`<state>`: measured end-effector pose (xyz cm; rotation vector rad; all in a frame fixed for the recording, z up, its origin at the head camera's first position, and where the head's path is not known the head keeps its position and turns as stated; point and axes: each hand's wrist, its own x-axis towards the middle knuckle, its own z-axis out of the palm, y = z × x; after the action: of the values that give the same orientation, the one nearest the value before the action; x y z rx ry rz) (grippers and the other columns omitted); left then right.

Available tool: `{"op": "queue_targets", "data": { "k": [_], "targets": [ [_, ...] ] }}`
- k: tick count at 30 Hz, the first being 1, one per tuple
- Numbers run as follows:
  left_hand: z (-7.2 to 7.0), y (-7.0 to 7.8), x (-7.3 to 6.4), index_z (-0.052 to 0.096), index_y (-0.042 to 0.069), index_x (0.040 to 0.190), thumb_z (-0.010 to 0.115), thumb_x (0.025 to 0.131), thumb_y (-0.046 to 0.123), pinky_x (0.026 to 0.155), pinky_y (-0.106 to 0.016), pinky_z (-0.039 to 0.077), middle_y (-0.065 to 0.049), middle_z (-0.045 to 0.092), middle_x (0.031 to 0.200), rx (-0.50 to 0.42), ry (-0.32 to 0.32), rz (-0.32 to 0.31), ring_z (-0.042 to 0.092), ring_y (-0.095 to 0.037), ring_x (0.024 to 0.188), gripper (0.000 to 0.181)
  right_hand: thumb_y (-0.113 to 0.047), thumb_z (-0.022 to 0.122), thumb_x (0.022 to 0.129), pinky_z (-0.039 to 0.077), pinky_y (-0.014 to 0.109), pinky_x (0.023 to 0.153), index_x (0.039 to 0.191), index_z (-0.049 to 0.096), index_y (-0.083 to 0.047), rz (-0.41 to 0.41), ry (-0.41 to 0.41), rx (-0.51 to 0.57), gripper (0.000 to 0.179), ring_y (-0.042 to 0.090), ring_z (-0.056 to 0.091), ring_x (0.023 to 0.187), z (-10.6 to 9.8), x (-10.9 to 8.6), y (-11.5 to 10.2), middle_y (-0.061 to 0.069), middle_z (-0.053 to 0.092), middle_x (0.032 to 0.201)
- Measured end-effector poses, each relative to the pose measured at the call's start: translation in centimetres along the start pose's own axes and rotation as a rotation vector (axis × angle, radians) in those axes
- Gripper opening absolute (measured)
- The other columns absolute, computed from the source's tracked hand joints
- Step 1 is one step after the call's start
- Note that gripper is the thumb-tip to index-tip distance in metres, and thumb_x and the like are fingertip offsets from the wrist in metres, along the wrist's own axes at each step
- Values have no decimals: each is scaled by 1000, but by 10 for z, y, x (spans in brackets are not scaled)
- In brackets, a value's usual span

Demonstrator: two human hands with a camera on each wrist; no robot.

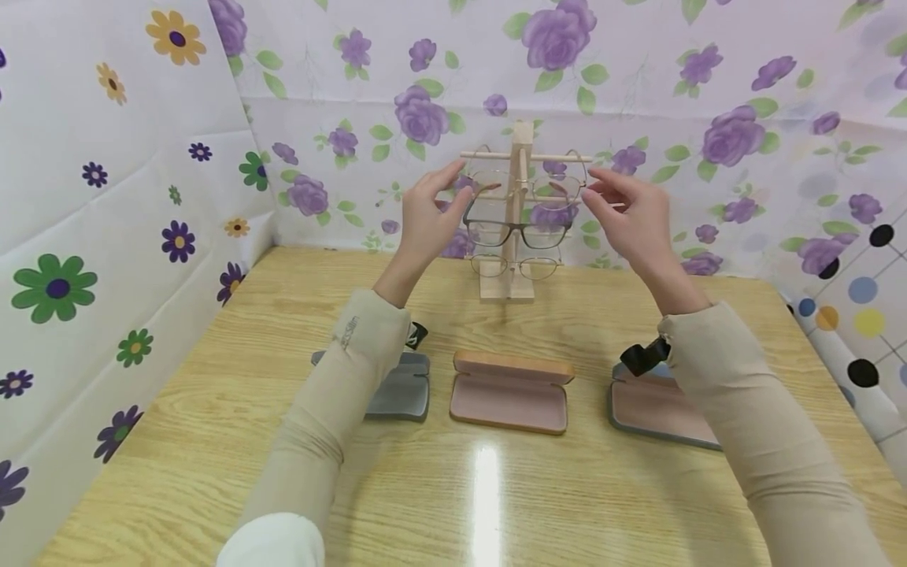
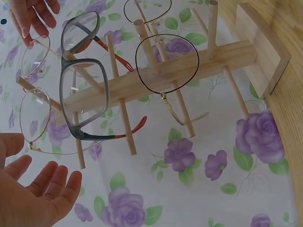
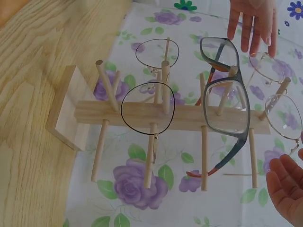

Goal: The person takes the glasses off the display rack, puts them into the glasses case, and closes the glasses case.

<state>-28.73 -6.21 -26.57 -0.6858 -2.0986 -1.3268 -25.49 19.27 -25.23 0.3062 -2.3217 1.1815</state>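
Note:
A wooden display stand (image 1: 522, 138) with side pegs carries three pairs of eyeglasses. The top pair, thin gold-rimmed eyeglasses (image 1: 560, 191), sits between my raised hands. My left hand (image 1: 430, 214) is at its left side, thumb and forefinger parted. The left wrist view has this hand (image 2: 35, 201) with fingers spread near a gold hinge. On the other side, my right hand (image 1: 633, 216) has thumb and fingertips close about the right hinge, fingers loosely bent. Dark-framed eyeglasses (image 2: 84, 99) hang just below; round thin-rimmed eyeglasses (image 3: 147, 109) are lowest.
Three opened glasses cases lie in a row on the wooden table (image 1: 425, 504): a grey one (image 1: 404, 398) partly behind my left sleeve, an orange one (image 1: 510, 402) in the middle, a blue-grey one (image 1: 655, 413) partly under my right forearm. Flowered cloth (image 1: 340, 197) covers the back.

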Motion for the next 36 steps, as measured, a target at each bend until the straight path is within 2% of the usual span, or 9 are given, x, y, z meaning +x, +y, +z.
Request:
{"op": "queue_targets", "data": {
  "k": [8, 12, 13, 17, 22, 25, 34, 36],
  "targets": [
    [6, 1, 6, 62, -3, 111, 59, 88, 5, 73, -28, 52, -15, 62, 110, -59, -3, -39, 58, -24, 99, 25, -22, 61, 88, 49, 20, 76, 115, 64, -8, 26, 29, 37, 30, 2, 56, 82, 7, 5, -2, 13, 65, 106],
    [8, 1, 7, 64, -4, 106, 60, 87, 4, 73, -24, 52, -15, 63, 108, -93, 22, -71, 59, -21, 96, 22, -21, 61, 88, 48, 17, 73, 110, 67, -5, 42, 49, 57, 28, -1, 56, 79, 10, 4, -1, 12, 66, 104],
    [7, 5, 6, 64, -5, 105, 60, 87, 3, 73, -24, 52, -16, 63, 107, -103, 28, -81, 60, -22, 96, 21, -21, 61, 88, 48, 17, 72, 110, 67, -5, 42, 55, 60, 27, -1, 56, 78, 10, 4, -1, 12, 66, 103],
    [8, 5, 9, 65, -8, 102, 60, 86, 2, 74, -25, 52, -18, 63, 106, -145, 48, -114, 61, -27, 92, 19, -21, 62, 88, 47, 15, 70, 109, 68, -6, 49, 72, 61, 27, -2, 57, 76, 11, 5, -1, 11, 67, 100],
    [9, 3, 11, 68, -5, 97, 61, 86, 4, 76, -23, 51, -15, 65, 103, -132, 53, -150, 64, -25, 87, 15, -22, 62, 87, 47, 15, 69, 108, 68, -7, 59, 80, 69, 26, -1, 58, 76, 11, 5, -6, 10, 68, 98],
    [7, 6, 10, 68, -4, 96, 60, 87, 4, 77, -22, 50, -14, 66, 101, -106, 56, -144, 63, -21, 89, 14, -22, 62, 87, 47, 15, 69, 108, 68, -7, 56, 77, 76, 26, -1, 58, 76, 10, 4, -8, 9, 68, 98],
    [2, 12, 8, 67, -5, 97, 59, 87, 3, 78, -21, 49, -15, 66, 101, -89, 72, -64, 62, -20, 91, 15, -20, 62, 87, 45, 12, 64, 106, 69, -6, 9, 87, 69, 25, -4, 57, 74, 6, 4, -16, 11, 67, 99],
    [2, 12, 7, 67, -5, 97, 59, 87, 3, 78, -21, 49, -14, 66, 102, -91, 79, -68, 62, -20, 91, 15, -20, 62, 87, 45, 12, 65, 106, 69, -6, -5, 86, 68, 24, -5, 56, 73, 5, 4, -17, 12, 67, 99]
  ]
}}
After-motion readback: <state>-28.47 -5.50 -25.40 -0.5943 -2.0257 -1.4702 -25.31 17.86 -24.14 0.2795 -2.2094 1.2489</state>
